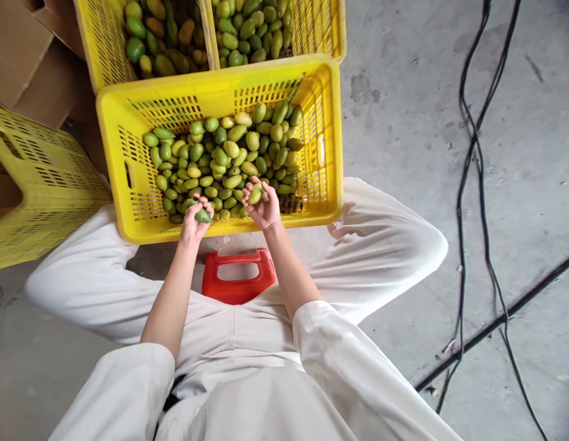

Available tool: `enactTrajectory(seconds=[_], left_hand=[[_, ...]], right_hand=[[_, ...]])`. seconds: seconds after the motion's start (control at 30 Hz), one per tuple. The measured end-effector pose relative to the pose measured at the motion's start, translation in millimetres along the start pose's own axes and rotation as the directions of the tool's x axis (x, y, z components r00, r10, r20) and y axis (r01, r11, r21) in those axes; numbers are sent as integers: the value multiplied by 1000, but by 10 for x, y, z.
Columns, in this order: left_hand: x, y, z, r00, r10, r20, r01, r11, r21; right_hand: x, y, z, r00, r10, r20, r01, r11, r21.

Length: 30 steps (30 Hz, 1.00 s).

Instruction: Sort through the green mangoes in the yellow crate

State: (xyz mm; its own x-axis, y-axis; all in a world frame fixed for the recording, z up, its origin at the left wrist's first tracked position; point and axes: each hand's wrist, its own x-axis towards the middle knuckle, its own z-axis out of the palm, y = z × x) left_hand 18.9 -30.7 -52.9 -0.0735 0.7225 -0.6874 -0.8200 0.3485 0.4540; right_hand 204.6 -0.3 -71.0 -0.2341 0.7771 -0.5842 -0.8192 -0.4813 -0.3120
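Note:
A yellow plastic crate [220, 233] stands before my knees, its bottom covered with small mangoes [231, 149] in green and yellowish green. My left hand [196, 219] is over the crate's near edge, fingers curled around dark green mangoes [203, 215]; there seem to be two, partly hidden by the fingers. Just inside the same edge, my right hand [264, 208] is turned palm up. Its fingers close around one lighter green mango [255, 195]. Both hands are a little above the fruit in the crate.
Two more yellow crates, left [105, 43] and right [318, 24], hold mangoes behind the near one. A yellow crate [45, 165] lies tilted at the left by cardboard boxes [18, 49]. A red stool [215, 285] shows beneath me. Black cables [477, 131] cross the concrete floor.

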Motion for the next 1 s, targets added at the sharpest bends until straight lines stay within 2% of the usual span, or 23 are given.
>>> enactTrajectory(seconds=[0.2, 0.33, 0.5, 0.63, 0.8, 1.0], left_hand=[[1, 8, 44, 999, -9, 31, 11, 999, -35], [12, 4, 43, 998, 61, 26, -59, 997, -55], [-5, -6, 19, 992, 67, 107, -60, 996, -67], [8, -39, 5, 997, 37, 69, -36, 999, -17], [36, -29, -9, 995, 64, 79, -59, 996, -70], [22, -5, 22, 998, 47, 31, -46, 999, -25]], right_hand=[[43, 39, 12, 999, -29, -31, 27, 998, -53], [74, 48, -22, 994, -46, -102, 38, 996, -76], [69, 23, -23, 995, -79, -63, 77, 996, -43], [77, 43, -3, 992, -84, -91, 79, 995, -63], [77, 31, -34, 985, -140, -101, 137, 990, -34], [50, 6, 2, 990, -70, -119, 75, 996, 44]])
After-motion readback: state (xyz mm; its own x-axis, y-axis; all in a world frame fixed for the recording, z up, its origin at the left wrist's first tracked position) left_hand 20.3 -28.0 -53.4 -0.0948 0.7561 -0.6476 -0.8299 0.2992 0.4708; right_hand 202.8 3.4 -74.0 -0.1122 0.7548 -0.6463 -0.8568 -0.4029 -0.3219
